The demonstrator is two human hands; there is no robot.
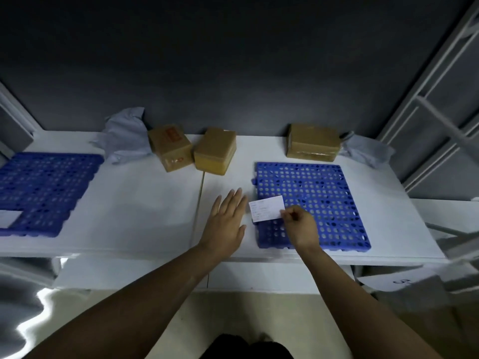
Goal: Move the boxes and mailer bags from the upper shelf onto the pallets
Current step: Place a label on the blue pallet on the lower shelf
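Boxes: left box (169, 149), middle box (214, 151) (side by side) and right box (312, 142) stand far back on the white shelf (145, 203).
Mailer bags: left bag (124, 139), right bag (368, 151), beside the outer boxes.
Pallets: right pallet (324, 193); left pallet (44, 187).
Right hand (300, 226): pinches a white card (267, 212) over the right pallet's near-left corner.
Left hand (228, 221): fingers straight, just left of it.
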